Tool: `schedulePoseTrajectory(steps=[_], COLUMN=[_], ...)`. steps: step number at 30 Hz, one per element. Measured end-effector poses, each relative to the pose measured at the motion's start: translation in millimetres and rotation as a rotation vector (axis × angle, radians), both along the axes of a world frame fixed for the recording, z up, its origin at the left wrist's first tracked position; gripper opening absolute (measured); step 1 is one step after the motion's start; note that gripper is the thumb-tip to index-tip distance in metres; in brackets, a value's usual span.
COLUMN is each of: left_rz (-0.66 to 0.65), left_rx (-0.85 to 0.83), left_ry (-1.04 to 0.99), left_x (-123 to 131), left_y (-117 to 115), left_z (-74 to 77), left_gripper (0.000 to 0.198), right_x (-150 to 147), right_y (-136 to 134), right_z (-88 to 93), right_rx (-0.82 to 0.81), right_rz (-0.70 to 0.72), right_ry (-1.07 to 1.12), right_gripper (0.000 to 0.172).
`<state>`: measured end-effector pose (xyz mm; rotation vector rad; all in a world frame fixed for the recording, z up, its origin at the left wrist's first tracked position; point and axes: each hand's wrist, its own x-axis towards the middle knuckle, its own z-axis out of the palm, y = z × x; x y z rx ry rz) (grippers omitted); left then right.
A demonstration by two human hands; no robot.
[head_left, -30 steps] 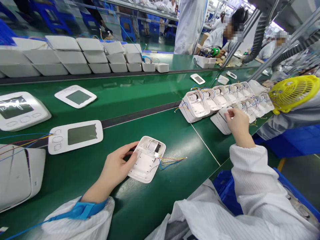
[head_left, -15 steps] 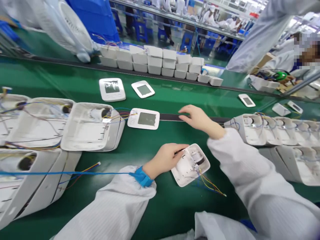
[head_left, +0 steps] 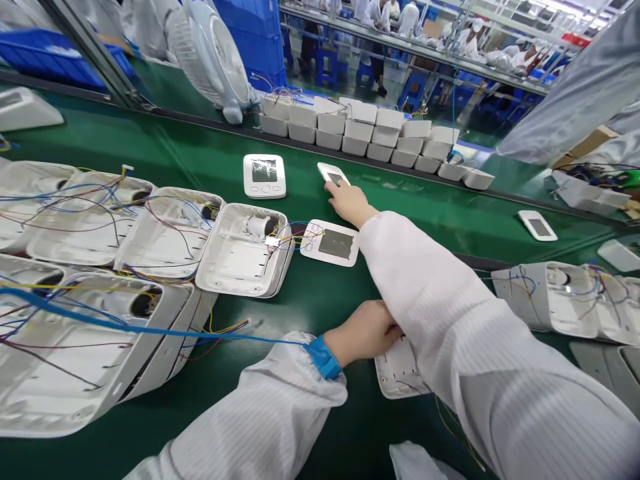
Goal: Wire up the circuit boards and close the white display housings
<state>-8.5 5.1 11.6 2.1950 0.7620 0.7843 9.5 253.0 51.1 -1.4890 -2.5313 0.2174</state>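
Observation:
My left hand [head_left: 365,330] is closed on the edge of a white plastic housing [head_left: 400,373], which lies open side up on the bench. My right forearm hides much of that housing; some thin wires come out below the sleeve. Farther out, my right hand [head_left: 349,202] has its fingers closed at the near edge of a white display panel [head_left: 331,173], which looks tilted. Nearer me lies another display panel [head_left: 330,243], its wires running to an open housing [head_left: 245,250] with a white cylindrical part inside. A blue wrist strap [head_left: 324,358] with a cord circles my left wrist.
Rows of open, wired housings [head_left: 95,333] stand on the left, more housings [head_left: 570,300] on the right. A display panel [head_left: 265,176] lies farther back. Stacked white housings [head_left: 350,127] line the far ledge beside a fan [head_left: 215,57]. The blue cord crosses the left side.
My right hand has reached forward and left across my left hand to the far display panel and taken its edge. My left hand stays on the housing. The view has shifted left.

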Motion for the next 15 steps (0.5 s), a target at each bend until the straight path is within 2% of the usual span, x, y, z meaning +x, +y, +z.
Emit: schedulePoseTrajectory(steps=[3,5,8,10,13,15], left_rz=[-0.049,-0.025,0.109,0.18,0.232,0.255], left_rx=[-0.079,-0.141,-0.267,-0.332,-0.413,-0.54], left_ry=[-0.067,-0.095,-0.165,-0.312,-0.533,-0.678], left_x=[1.4,2.5,3.7,4.0,4.8,6.1], left_y=[0.7,2.2,5.1,4.6,-4.6,-15.6], left_z=[7.2,9.0,4.9,-0.5,-4.1,0.2], left_gripper=[0.025,0.025,0.039,0.052,0.065,0.065], right_x=[58.3,103.6,157.1,171.9,169.5,167.1], right_y=[-17.3,-45.6,-117.2,-173.7,-246.0,-282.2], right_z=[17.0,25.5,27.2,23.1,21.2,30.9], right_rx=[0.041,0.025,-0.218,-0.339,-0.447,-0.279], right_rz=[-0.142,-0.25,-0.348,-0.29,-0.17,-0.14], right_ry=[0.077,0.208,0.764,1.004,1.008,0.892], right_gripper=[0.041,0.048,0.057,0.059,0.054,0.047])
